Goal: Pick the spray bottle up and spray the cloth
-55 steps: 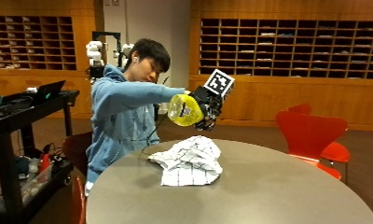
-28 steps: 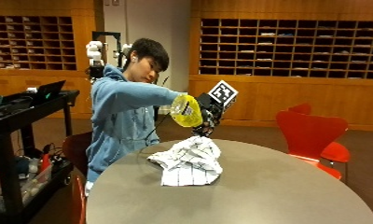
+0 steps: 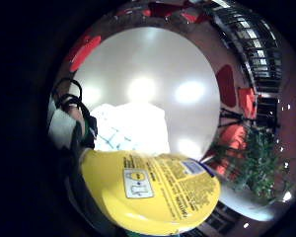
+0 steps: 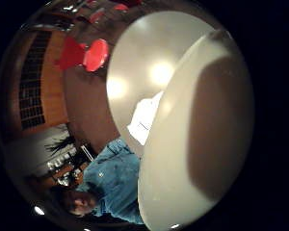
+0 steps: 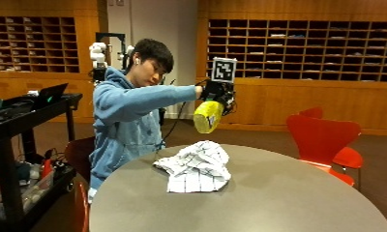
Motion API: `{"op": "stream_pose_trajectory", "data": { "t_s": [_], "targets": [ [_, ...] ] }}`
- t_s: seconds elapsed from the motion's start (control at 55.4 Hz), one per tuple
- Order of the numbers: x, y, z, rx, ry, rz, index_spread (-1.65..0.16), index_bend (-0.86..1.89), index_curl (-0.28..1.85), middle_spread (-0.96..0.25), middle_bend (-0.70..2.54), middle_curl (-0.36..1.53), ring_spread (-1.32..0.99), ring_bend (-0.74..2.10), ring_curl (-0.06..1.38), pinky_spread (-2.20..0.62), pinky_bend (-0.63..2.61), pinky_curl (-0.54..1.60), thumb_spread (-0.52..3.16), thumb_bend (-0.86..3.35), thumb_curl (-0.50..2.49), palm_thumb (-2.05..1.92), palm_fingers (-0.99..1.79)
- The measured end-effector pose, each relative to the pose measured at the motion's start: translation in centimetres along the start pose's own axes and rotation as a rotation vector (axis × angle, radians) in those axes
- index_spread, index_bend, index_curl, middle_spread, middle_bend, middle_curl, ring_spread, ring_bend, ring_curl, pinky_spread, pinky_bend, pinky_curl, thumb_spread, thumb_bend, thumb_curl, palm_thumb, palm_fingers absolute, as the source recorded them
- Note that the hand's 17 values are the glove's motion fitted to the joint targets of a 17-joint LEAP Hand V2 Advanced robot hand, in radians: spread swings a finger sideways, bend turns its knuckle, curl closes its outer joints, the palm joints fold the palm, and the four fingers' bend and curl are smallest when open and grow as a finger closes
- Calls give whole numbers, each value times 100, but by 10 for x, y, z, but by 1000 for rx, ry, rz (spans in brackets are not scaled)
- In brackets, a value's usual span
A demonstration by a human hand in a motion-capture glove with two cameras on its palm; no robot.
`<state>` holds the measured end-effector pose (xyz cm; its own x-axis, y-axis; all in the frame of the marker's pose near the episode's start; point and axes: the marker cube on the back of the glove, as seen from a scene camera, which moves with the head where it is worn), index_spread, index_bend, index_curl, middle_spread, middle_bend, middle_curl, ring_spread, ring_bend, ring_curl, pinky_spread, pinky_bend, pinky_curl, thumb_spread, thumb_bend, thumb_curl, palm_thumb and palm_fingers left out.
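In the outside view a person seated at a round grey table (image 5: 277,198) holds a yellow spray bottle (image 5: 207,116) up in the air with the gloved right hand (image 5: 214,91), which grips its top. The bottle hangs tilted above a crumpled white checked cloth (image 5: 197,166) lying on the table near the person. In the little finger side palm view the yellow bottle (image 3: 153,190) with its label fills the lower part, with the cloth (image 3: 130,129) on the table beyond it. In the thumb side palm view a pale part of the bottle (image 4: 197,139) blocks much of the picture, and the cloth (image 4: 145,120) shows beside it.
Red chairs (image 5: 325,140) stand at the table's far right. A black cart (image 5: 20,145) with a laptop and clutter stands to the left of the person. Wooden pigeonhole shelves (image 5: 296,48) line the back wall.
The gloved hand has lifted the bottle higher and swung it upright, from lying sideways at chest height to hanging below the hand above the cloth.
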<state>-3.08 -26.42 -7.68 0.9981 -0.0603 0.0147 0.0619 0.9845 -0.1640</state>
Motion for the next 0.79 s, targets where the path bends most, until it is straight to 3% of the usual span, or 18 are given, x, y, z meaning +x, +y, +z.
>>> {"op": "stream_pose_trajectory", "data": {
  "t_s": [0.162, 0.451, 0.794],
  "targets": [
    [-28, -14, -16, 299, -349, -50, -28, 22, 56, -16, 58, 53, -23, 61, 48, -28, 38, 39, 6, -3, 75, 101, 134],
    [-48, -53, 0, 689, -943, 79, -28, 22, 56, -16, 57, 53, -23, 61, 48, -28, 39, 40, 7, -3, 75, 101, 134],
    [-60, -104, 68, 864, -1140, 267, -28, 20, 57, -15, 57, 53, -23, 61, 48, -26, 40, 40, 8, -3, 76, 103, 132]
  ]
}}
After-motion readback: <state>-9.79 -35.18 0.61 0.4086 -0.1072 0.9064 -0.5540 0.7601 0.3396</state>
